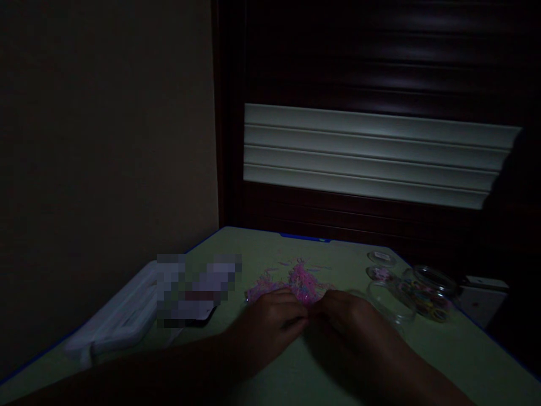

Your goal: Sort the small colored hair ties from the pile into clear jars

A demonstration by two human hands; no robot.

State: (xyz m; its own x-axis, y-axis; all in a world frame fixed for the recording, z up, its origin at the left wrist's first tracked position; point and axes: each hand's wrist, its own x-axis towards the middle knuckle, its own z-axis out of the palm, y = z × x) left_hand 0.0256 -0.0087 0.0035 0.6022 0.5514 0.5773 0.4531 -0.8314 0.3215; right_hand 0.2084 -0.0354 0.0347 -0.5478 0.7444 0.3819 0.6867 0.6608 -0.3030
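My left hand (273, 321) and my right hand (350, 318) meet low over the table, just in front of a pile of small pink loops that look like rubber bands (302, 280). Both hands are closed, their fingertips pinched close together. Whatever lies between the fingers is hidden and too dark to make out. Some of the pink loops spread left behind my left hand, mixed with a few bluish ones, and a few stray loops lie farther back.
A pale green table (253, 248) has a blue edge. On the left are a long white plastic case (122, 310) and a blurred-out flat object (207, 287). On the right stand a clear jar of colourful rings (429, 296), small round containers (380, 274) and a white box (484, 290).
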